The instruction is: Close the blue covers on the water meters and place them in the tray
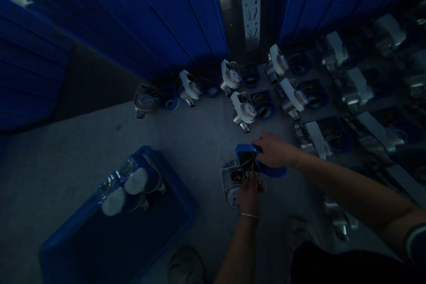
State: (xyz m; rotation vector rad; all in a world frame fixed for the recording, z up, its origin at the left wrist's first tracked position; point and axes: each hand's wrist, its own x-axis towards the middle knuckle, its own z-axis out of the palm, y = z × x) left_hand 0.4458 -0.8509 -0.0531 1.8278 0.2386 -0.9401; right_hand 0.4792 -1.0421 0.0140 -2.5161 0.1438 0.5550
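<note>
1. We see the right hand (273, 150) gripping the upper edge of a blue cover (245, 147). We judge that this hold keeps the cover tipped so that its dark hollow side shows.

2. The left hand (249, 195) is just below, fingers bent in at the wires (252, 165). In this gloom we cannot tell whether the fingers pinch a wire or only touch one.

3. The meter (232, 193) lies on the floor (199, 128) in front of us, left of the cover, its dial partly behind the left hand. Wires appear to run between the two, which we take as the reason the cover sits so close.

4. Farther off and to the right, opened meters (245, 112) lie in rows, many with a cover just to their right. We think that pairing spares the wires any pull.

5. At our left is a bin (133, 244), with two white-topped meters (136, 181) along its far side. It seems placed for the left hand's reach.

6. Tall blue crates (186, 22) and a metal post (251, 9) stand behind the rows, probably fixing where they end.
</note>
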